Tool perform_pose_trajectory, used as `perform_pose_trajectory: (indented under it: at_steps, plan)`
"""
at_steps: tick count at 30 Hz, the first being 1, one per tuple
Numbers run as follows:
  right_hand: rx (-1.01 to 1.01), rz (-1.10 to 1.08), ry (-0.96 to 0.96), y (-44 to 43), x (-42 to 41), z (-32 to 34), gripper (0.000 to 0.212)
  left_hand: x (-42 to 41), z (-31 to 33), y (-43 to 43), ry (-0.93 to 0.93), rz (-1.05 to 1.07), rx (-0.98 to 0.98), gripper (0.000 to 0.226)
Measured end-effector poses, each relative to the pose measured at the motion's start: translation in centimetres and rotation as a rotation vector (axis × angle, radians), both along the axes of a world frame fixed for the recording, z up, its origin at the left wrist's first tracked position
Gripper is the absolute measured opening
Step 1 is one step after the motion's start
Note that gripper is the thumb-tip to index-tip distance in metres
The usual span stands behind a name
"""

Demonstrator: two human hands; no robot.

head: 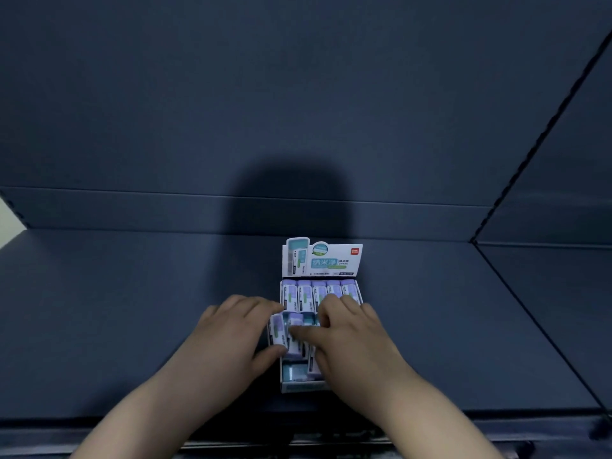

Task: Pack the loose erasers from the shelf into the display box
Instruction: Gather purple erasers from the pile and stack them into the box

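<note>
**Both hands at the display box, mid-shelf**

Display box (299,386) sits on the dark blue shelf (132,309), its header card (334,260) upright. The back row of erasers (304,294) is full. Left hand (228,332) grips an eraser (277,332) at the box's left wall, thumb beneath. Right hand (351,339) covers the middle rows, fingers bent; cannot tell whether it holds anything. A shadow (291,200) falls on the shelf's back panel.
</note>
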State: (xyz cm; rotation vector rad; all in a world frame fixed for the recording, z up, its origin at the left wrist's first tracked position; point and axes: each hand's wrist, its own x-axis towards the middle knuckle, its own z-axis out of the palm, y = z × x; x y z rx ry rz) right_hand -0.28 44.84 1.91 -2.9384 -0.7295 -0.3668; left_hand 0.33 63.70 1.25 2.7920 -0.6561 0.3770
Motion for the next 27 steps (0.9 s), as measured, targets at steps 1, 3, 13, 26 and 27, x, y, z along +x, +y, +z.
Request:
perform_pose_trajectory:
  at_steps: [1, 3, 13, 26, 27]
  plan:
    - [0.004, 0.016, 0.016, 0.0, 0.1, 0.0, 0.036, 0.0, 0.0, -0.1, -0.009, -0.002, 0.001, 0.047]
    - [0.01, 0.048, 0.046, -0.2, 0.2, 0.0, 0.042, 0.1, 0.0, -0.2, -0.022, -0.004, 0.008, 0.047]
    - [-0.076, -0.002, 0.083, 0.1, -0.1, 0.1, 0.045, 0.2, 0.0, 0.3, -0.063, -0.008, 0.006, 0.044]
    - [-0.027, -0.051, 0.339, -1.4, -0.2, 2.9, 0.065, 0.0, -0.1, -0.1, -0.092, -0.043, -0.005, 0.043]
    - [-0.02, -0.039, 0.35, -1.5, -0.1, 2.9, 0.064, 0.0, -0.2, 0.0, -0.09, -0.041, -0.007, 0.044]
